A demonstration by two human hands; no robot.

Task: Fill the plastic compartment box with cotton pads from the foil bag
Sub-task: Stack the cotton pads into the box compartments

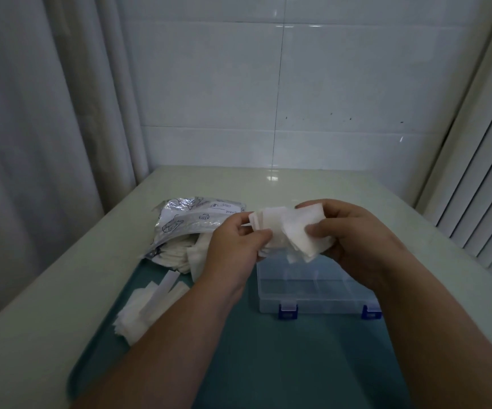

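Both hands hold a fanned stack of white cotton pads (289, 231) in the air above the far edge of the clear plastic compartment box (312, 293). My left hand (235, 246) pinches the stack's left end, and my right hand (353, 231) grips its right end between thumb and fingers. The box lies open on the teal mat, its blue latches (287, 311) facing me; a pad or two show in a far compartment. To the left, the silver foil bag (185, 222) lies open with more pads spilling from its mouth.
A loose heap of cotton pads and a paper strip (147, 302) lies on the teal mat (268, 364) at the near left. The mat covers a pale table (297, 184) set against a tiled wall, with a curtain on the left and blinds on the right.
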